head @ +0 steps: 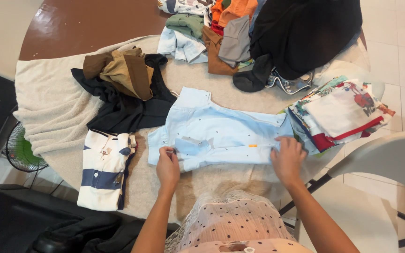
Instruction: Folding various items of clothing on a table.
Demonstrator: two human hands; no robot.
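A light blue collared shirt [221, 133] lies spread across a beige towel [48, 107] on the table, collar toward the far left. My left hand [167, 166] pinches the shirt's near edge by its sleeve. My right hand [288, 159] presses flat on the shirt's right end, fingers closed over the fabric. A folded white and navy striped shirt [103, 169] rests to the left of my left hand.
A black garment [127, 110] with brown clothes [123, 70] on it lies at the left back. A heap of mixed clothes [258, 33] fills the far side. A stack of folded printed clothes [343, 112] sits right, beside a white chair [390, 159]. A green fan [22, 152] stands on the floor at the left.
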